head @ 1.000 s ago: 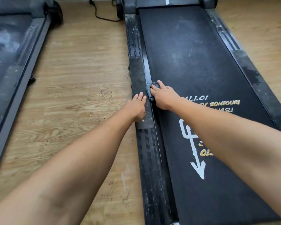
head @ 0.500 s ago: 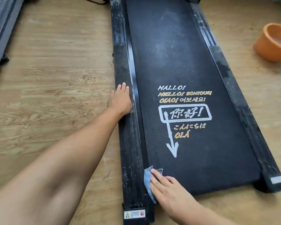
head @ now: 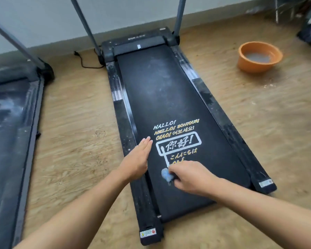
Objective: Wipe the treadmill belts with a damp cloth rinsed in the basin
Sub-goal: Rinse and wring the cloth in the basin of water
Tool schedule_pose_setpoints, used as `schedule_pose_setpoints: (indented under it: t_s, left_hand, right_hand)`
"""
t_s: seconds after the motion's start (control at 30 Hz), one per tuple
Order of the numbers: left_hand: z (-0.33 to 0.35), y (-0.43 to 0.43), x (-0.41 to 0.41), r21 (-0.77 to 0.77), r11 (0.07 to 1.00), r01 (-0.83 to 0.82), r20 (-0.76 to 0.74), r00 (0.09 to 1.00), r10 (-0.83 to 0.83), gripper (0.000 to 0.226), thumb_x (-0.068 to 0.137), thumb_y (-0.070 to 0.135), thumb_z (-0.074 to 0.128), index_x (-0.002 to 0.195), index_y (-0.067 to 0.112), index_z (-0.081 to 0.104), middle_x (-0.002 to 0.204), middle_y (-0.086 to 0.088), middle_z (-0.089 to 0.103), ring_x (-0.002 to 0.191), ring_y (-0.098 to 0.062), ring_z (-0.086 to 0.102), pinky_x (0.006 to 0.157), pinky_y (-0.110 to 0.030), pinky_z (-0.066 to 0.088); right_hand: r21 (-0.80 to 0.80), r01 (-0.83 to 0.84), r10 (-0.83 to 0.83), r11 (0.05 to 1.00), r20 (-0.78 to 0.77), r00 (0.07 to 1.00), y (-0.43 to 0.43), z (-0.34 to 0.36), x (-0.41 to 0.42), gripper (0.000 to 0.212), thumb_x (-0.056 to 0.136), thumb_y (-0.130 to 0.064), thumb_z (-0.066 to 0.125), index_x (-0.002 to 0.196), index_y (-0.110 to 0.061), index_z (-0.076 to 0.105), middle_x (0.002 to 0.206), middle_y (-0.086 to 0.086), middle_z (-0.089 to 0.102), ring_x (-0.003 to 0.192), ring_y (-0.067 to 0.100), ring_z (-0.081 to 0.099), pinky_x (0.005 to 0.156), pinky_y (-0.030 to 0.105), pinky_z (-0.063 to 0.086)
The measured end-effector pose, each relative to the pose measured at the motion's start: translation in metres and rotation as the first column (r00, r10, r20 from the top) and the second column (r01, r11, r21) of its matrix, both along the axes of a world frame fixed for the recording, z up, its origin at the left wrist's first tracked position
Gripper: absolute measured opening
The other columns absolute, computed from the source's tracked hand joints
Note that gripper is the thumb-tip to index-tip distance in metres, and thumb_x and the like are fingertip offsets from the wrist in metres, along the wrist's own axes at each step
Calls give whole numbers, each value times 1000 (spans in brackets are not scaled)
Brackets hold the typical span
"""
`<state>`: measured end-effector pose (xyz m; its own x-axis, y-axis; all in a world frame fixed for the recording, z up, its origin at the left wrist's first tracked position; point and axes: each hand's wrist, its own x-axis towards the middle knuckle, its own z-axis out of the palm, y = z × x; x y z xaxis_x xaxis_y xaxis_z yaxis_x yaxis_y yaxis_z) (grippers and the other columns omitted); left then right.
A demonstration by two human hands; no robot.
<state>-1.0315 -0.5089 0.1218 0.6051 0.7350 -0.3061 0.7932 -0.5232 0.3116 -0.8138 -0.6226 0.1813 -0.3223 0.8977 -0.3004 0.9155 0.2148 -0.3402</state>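
Looking down on pale wood-grain plank floor (head: 75, 132), grey wall (head: 43, 24) behind. Showing long matte black belt (head: 160, 97), dusty, smudged white, printed with yellow-white greetings, between scuffed rails (head: 123, 114). Gripping crumpled blue cloth (head: 166, 174) in right hand (head: 190, 177), fingers curled round it, pressing onto belt just below lettering. Holding left hand (head: 138, 157) flat, fingers straight, gripping nothing, over belt's left edge. Showing round orange basin (head: 250, 66) with cloudy water, well right of belt; second belt (head: 5, 123), dusty, far left.

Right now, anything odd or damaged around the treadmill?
Nothing looks damaged or spilled. The belt shows a whitish haze at its far end, and the side rails are scuffed white. The orange basin stands upright holding cloudy water.
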Motion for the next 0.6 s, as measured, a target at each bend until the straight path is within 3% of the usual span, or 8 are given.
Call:
schedule_pose_setpoints:
  t_s: [0.17,0.3,0.37,0.43,0.5,0.6]
  left_hand:
    - [215,8,88,92,993,73,36,996,-76,85,93,-1,45,167,4,3,176,-11,-9,163,-25,-4,131,-38,12]
    - [412,-11,170,146,987,61,197,976,-90,82,95,0,42,167,4,2,176,-8,-11,163,-22,-1,129,-33,20]
    - [523,-32,209,159,984,75,247,962,-113,81,98,2,43,168,9,1,177,-2,-10,162,-20,11,122,-29,33]
    - [626,-54,242,136,987,85,330,936,-126,79,103,7,46,169,13,3,177,1,-7,160,-22,22,120,-32,34]
    - [729,-78,269,103,986,131,363,918,-160,78,104,8,46,169,15,4,177,2,-6,161,-19,18,123,-27,25]
    - [854,-118,291,90,984,153,405,897,-176,80,101,12,44,169,22,2,177,6,-1,160,-8,14,127,-22,17]
  right_hand:
    - [93,225,-230,970,55,972,0,223,93,14,87,-31,53,90,-26,41,90,-9,57,91,25,61,67,36,35]
    - [268,307,-342,913,93,935,-32,418,163,22,86,-35,60,90,-28,39,94,-6,66,90,21,65,63,31,31]
    - [412,251,-337,876,151,929,-60,525,193,33,72,-35,71,85,-31,41,77,-10,64,67,13,66,52,26,25]
    - [400,170,-299,901,287,910,-84,616,224,24,67,-38,66,79,-32,46,65,-11,60,51,10,61,42,26,25]
    - [406,143,-290,902,326,900,-109,715,250,13,77,-38,52,81,-32,42,69,-9,62,56,14,64,43,26,36]
    - [427,243,-371,871,247,895,-153,853,267,15,92,-41,51,94,-29,42,94,-3,68,83,25,67,67,39,52]
